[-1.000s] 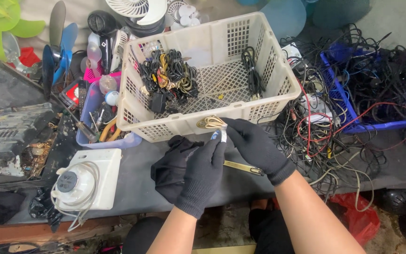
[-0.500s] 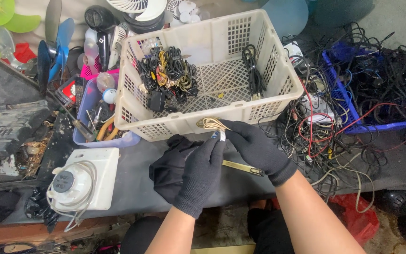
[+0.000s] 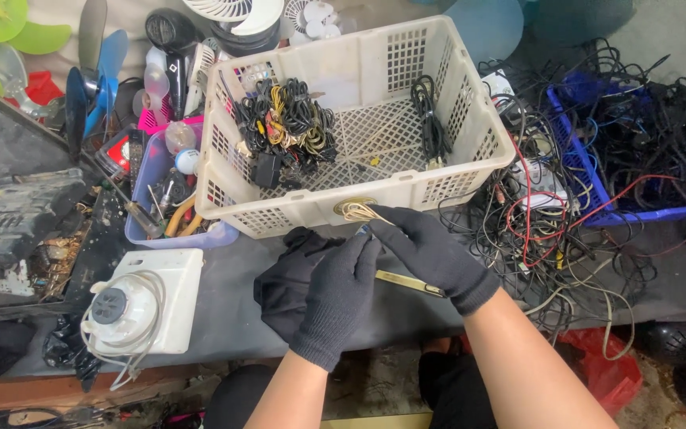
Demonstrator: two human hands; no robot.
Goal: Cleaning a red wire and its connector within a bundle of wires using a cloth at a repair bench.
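Head view shows two black-gloved hands meeting at the middle of the frame, just below the front wall of a white plastic basket [image 3: 470,171]. The left hand [image 3: 335,298] has its fingers curled loosely, fingertips up against a small coil of pale wire [image 3: 356,210]; whether they truly pinch it I cannot tell. The right hand [image 3: 430,254] is closed around the wire's other end, and a slim brass-coloured tool [image 3: 408,282] pokes out beneath its palm. The coil sits touching the basket's front rim, at the centre of the picture.

Compared with a second ago, little has shifted: the hands hold the same pose, the coil stays at the same spot against the rim, and the tool lies at the same angle. The view has drifted slightly, nothing more. So the work on the wire looks paused at the same step, with the coil not yet in the basket.

Inside the basket, upper centre, lie bundled black cables [image 3: 287,127]. A white square box [image 3: 140,302] sits lower left, and a tangle of loose wires [image 3: 549,230] spreads at right.
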